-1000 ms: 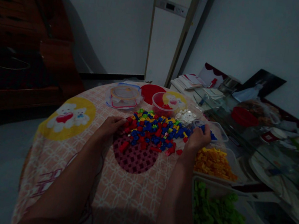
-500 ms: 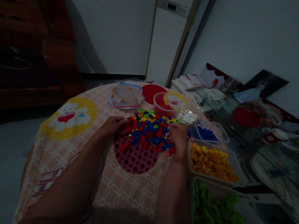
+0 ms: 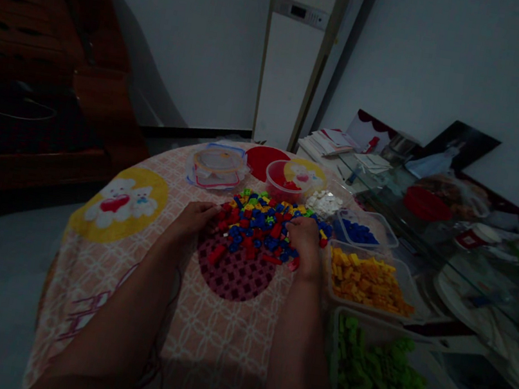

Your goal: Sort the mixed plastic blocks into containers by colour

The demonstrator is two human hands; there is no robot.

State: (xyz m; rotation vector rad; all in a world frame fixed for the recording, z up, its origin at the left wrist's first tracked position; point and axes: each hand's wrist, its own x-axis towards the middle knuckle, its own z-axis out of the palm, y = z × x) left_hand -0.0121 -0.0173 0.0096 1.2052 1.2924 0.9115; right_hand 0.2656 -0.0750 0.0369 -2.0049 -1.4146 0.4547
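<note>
Head view, with the pile as the clock's centre: a pile of mixed bricks (image 3: 262,222) — red, blue, yellow and some green — is lying loose on the cloth-covered worktop (image 3: 218,338), spreading between the two hands. At 9 o'clock the left hand (image 3: 193,218) is resting at the pile's edge, its fingertips touching red bricks; the fingers are bending close together, but I cannot tell whether they are gripping one. At 3 o'clock the right hand (image 3: 305,235) is reaching over the bricks, its fingers curling inward; the tips are blurring into the pieces, so I cannot tell whether it is holding anything.

Between 6 and 7 o'clock a round dark-red patch (image 3: 236,282) is showing on the cloth. Past the right hand, at 3 o'clock, a clear box (image 3: 388,234) is holding blue bricks (image 3: 357,232). Between 3 and 4 a larger box is holding orange-yellow bricks (image 3: 363,280), and between 4 and 5 another is carrying green bricks (image 3: 379,375). At 2 o'clock white bricks (image 3: 324,202) are sitting in a heap; near 12 a round tub (image 3: 279,191) is holding red pieces. Between 10 and 11 — well apart from the right hand — clear containers (image 3: 217,167) are standing.
</note>
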